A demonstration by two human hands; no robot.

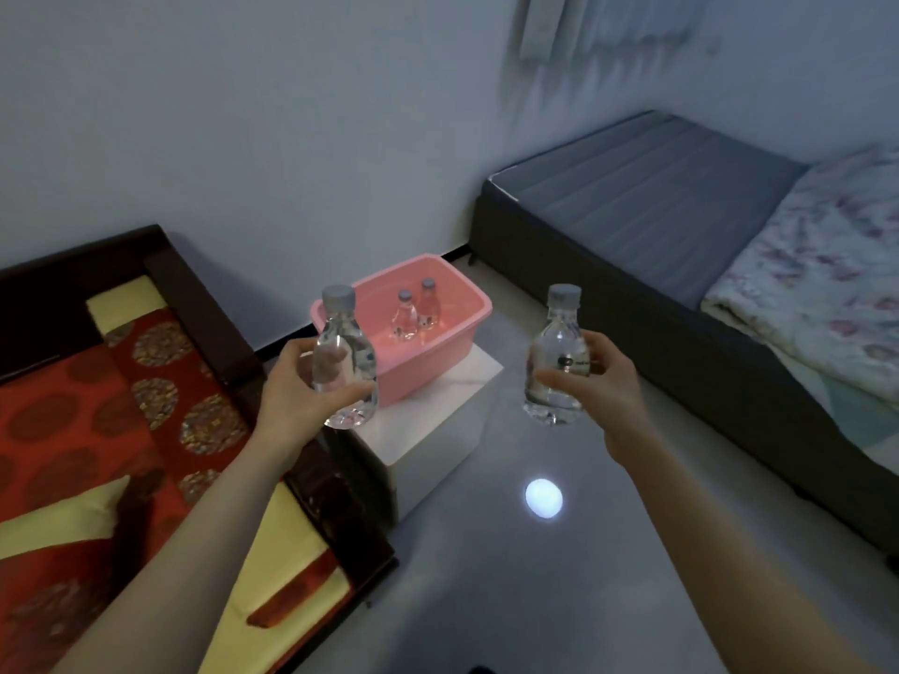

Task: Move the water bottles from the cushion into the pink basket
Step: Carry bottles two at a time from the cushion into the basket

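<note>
Left bottle: a clear water bottle (pixel 346 362) with a grey cap was held upright in the air, in front of the near left corner of the basket
Right bottle: a second clear bottle (pixel 557 356) with a grey cap and a small dark label was upright over the floor, well apart from the basket
Left hand: the left hand (pixel 296 381) was wrapped around the lower body of its bottle, thumb across the front, fingers curled behind
Right hand: the right hand (pixel 603 377) was closed on the middle of its bottle, thumb on the near side, fingers round the far side
Basket: the pink basket (pixel 438 362) stood on a white block (pixel 438 420) against the wall
Bottles in basket: two small bottles (pixel 416 311) stood upright inside, just beside each other
Cushion: the red patterned cushion (pixel 97 406) with yellow edging lay on a dark wooden seat at the left, under the left forearm
Floor: glossy grey floor (pixel 486 576) showed a round light reflection
Bed: a grey bed (pixel 632 211) with a floral quilt (pixel 827 274) was at the right
</note>
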